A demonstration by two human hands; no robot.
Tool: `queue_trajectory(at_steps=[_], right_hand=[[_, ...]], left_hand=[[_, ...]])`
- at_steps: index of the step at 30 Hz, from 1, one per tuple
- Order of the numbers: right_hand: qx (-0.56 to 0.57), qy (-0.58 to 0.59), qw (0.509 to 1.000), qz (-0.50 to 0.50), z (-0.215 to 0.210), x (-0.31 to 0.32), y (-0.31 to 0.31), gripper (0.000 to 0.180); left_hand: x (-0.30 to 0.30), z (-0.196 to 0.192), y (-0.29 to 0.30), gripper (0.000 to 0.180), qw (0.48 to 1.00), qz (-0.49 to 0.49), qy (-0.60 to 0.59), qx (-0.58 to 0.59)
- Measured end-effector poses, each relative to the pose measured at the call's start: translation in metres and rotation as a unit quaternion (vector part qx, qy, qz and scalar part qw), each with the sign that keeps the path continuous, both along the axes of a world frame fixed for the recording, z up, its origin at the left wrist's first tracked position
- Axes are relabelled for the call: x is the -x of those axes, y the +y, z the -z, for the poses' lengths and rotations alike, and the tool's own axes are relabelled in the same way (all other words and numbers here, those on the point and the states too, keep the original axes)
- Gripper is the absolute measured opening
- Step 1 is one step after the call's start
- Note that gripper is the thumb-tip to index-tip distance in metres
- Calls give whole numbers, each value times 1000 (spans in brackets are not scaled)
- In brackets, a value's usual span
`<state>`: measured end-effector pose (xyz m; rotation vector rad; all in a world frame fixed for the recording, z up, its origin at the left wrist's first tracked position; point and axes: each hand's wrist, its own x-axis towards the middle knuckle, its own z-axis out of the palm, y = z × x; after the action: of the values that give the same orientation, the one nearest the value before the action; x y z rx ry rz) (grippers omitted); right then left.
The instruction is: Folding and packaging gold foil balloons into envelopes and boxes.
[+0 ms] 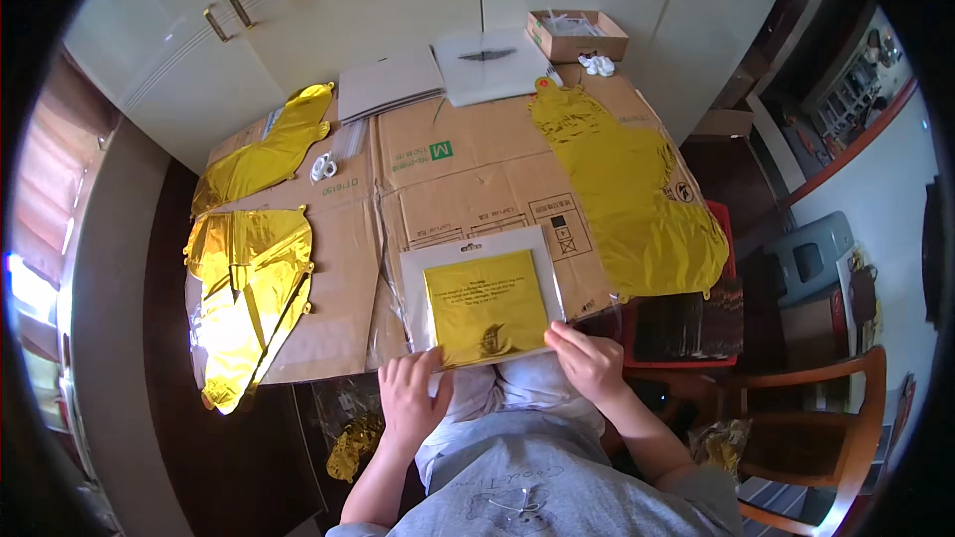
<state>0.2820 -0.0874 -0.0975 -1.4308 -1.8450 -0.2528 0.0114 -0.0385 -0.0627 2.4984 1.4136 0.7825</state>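
Note:
A clear plastic bag [557,283] with a white backing and a folded gold foil balloon [487,303] inside lies at the table's near edge, in front of me. My right hand [592,368] pinches its lower right edge between thumb and fingers. At the lower left corner, my left hand [408,400] has its fingers curled against the bag. Flat gold foil balloons flank the bag: one [251,273] at the near left, another [274,151] behind it, and a large one [637,199] on the right.
Flattened cardboard [477,169] covers the table. Grey boards [393,82], a whitish sheet [487,68] and an open box [577,38] stand at the back. White tape rolls [323,168] lie left. A wooden chair [806,438] is at my right; crumpled gold foil [353,446] lies below, left.

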Motion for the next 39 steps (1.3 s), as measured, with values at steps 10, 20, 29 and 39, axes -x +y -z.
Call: queue_trajectory(at_steps=[10,20,29,39], right_hand=[[15,70,988,-137,16,10,-60,14],[384,301,805,338,141,-26,-198,46],[472,235,615,587,195,-28,-357,56],[564,275,444,640,227,-62,-420,63]], left_hand=[[35,40,-27,19,851,-116,-384,339],[37,62,-25,32,792,-70,-506,335],[19,72,-22,35,813,-50,-473,336],[23,88,-21,37,817,0,-427,388]])
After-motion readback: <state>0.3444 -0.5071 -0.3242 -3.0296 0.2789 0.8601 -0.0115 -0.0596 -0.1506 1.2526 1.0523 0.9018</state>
